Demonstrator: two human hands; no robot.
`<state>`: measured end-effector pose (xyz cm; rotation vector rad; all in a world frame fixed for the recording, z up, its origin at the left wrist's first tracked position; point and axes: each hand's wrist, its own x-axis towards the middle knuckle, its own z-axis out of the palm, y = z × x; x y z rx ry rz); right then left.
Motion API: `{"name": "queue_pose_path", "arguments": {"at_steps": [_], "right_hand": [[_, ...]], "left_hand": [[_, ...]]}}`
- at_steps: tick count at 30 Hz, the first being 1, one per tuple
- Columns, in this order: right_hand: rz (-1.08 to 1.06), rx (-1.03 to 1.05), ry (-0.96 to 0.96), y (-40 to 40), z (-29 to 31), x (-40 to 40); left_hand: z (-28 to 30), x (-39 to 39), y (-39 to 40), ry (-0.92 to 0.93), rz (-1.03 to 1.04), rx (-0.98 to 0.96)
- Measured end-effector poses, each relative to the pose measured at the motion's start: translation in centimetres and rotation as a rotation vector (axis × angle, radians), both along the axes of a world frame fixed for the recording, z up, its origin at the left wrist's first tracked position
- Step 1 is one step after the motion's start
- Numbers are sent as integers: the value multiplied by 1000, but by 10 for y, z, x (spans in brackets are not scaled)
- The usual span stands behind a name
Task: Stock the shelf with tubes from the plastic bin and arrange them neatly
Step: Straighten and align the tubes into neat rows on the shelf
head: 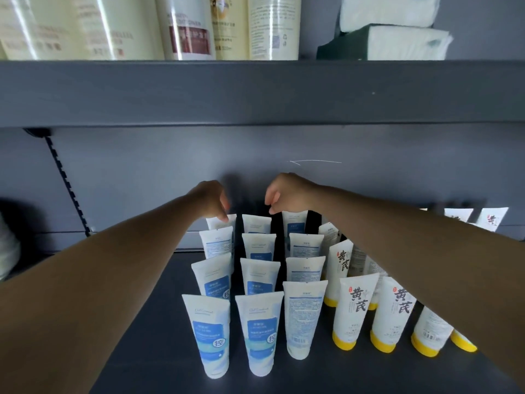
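Evidently the arranging step is in hand, not the fetching. The left hand (pixel 213 201) reaches to the back of the shelf (pixel 147 322), its fingers curled downward with the fingertips at the crimped top of the rearmost tube in the left column (pixel 223 221); whether they pinch it or merely touch it I cannot tell. The right hand (pixel 284 194) hangs beside it, fingers loosely curled just above the rearmost tube in the third column (pixel 294 220), apparently holding nothing.

Below the hands, the blue-and-white tubes (pixel 260 331) stand cap-down in three columns running front to back, fairly even, though the third column shows its printed back rather than the blue label. To the right stand the white tubes with yellow caps (pixel 352 311), partly hidden under the right forearm. The plastic bin is not in view, so how many tubes are left to stock cannot be judged.

The next move likely calls for a light nudge or pinch on the back tubes to square them with their columns, with both forearms lifted clear so that no front tube is knocked over.
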<state>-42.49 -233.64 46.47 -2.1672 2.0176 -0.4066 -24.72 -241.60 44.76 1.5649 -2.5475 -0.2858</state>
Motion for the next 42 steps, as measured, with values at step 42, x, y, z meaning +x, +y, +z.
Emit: {"name": "queue_pose_path", "arguments": {"at_steps": [42], "right_hand": [[-35,73,123,-42,-16,27]], "left_hand": [[-16,17,-39,-71,-40,-73]]}}
